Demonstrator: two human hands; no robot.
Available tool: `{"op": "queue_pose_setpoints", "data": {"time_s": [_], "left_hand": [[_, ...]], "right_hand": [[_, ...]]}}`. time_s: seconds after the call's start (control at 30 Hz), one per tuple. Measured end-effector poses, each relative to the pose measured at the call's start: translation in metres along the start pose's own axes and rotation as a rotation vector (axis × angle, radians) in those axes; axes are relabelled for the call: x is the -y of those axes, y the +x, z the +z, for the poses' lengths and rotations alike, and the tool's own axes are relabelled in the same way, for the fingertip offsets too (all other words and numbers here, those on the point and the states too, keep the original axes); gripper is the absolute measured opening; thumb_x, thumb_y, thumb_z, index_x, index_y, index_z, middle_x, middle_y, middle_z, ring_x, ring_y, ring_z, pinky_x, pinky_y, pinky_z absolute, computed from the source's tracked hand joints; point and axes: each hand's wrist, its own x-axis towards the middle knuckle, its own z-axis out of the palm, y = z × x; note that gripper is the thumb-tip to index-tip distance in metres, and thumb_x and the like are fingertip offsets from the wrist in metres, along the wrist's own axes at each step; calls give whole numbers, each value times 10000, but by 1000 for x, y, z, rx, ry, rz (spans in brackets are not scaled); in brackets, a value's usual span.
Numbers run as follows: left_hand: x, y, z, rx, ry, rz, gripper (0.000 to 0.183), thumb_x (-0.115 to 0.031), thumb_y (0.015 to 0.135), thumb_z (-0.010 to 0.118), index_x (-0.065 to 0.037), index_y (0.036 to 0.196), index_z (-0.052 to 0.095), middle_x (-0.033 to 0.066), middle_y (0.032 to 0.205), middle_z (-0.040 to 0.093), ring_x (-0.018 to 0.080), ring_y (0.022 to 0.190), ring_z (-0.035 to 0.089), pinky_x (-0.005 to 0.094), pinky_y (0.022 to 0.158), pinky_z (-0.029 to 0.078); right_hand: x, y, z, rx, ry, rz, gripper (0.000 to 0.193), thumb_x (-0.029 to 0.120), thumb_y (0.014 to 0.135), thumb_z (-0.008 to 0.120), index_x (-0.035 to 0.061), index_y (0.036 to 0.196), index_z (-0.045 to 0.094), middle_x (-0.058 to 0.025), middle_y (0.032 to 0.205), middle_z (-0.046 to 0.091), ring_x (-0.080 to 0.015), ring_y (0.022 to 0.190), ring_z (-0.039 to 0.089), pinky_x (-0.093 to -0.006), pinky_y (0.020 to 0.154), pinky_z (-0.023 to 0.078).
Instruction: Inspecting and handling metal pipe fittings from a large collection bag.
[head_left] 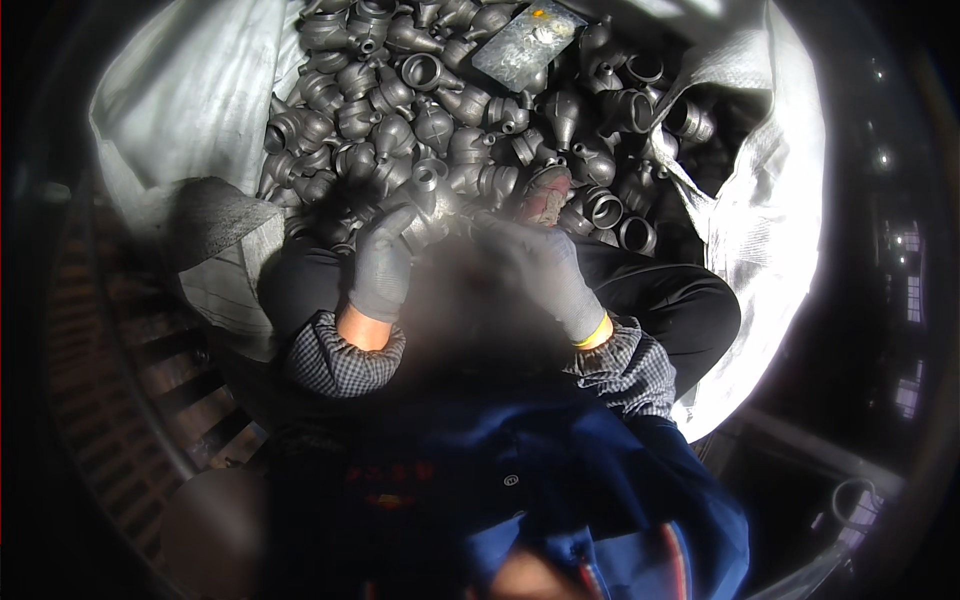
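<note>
My left hand (384, 264), in a grey glove with a checked sleeve, is closed on a dull grey metal casting (429, 182). This casting has a round hollow neck that points up and away from me. My right hand (550, 268), gloved the same way with a yellow cuff edge, reaches in from the right, its fingertips close to the casting. Blur and glare smear those fingers, so I cannot make out whether they grip anything. Around both hands lie many similar bulb-shaped castings (433, 126) with open round ends.
A large white woven bag (195, 95) surrounds the heap, its right wall (765, 245) folded down with a loose strap. A flat grey metal plate (515, 55) rests on the castings at the back. My reddish shoe (546, 195) and bent dark-trousered legs (655, 310) border the hands.
</note>
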Motion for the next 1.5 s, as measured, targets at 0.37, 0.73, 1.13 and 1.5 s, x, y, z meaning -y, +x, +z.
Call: {"op": "queue_pose_setpoints", "data": {"time_s": [0.37, 0.73, 1.13, 1.5], "left_hand": [[2, 4, -12, 50, -204, -132, 264, -136, 929, 445, 26, 1073, 596, 131, 983, 630, 192, 867, 627, 285, 766, 518], [3, 5, -7, 83, -264, -152, 271, -118, 940, 398, 24, 1079, 583, 127, 994, 624, 192, 873, 621, 300, 790, 515], [13, 1, -4, 91, -41, -3, 187, -81, 890, 495, 6, 1010, 609, 72, 979, 620, 159, 881, 595, 287, 809, 487], [27, 8, -19, 188, 65, -14, 314, -127, 902, 465, 40, 1154, 551, 108, 1102, 609, 208, 1033, 585, 345, 929, 450]], "right_hand": [[4, 1, 0, 51, 117, 67, 307, 120, 826, 611, 180, 1126, 648, -93, 954, 665, -306, 837, 640, -378, 699, 516], [-1, -2, 2, 72, 374, 214, 300, 94, 825, 610, 100, 1125, 633, -173, 936, 651, -317, 866, 645, -344, 737, 510], [-13, 13, 26, -30, 1078, 667, 311, 187, 865, 657, -50, 1061, 613, -18, 901, 635, -42, 828, 549, -186, 711, 442], [-19, 10, 67, -134, 672, 505, 499, 326, 788, 701, -33, 1116, 586, -180, 1012, 619, -324, 957, 603, -374, 818, 471]]}}
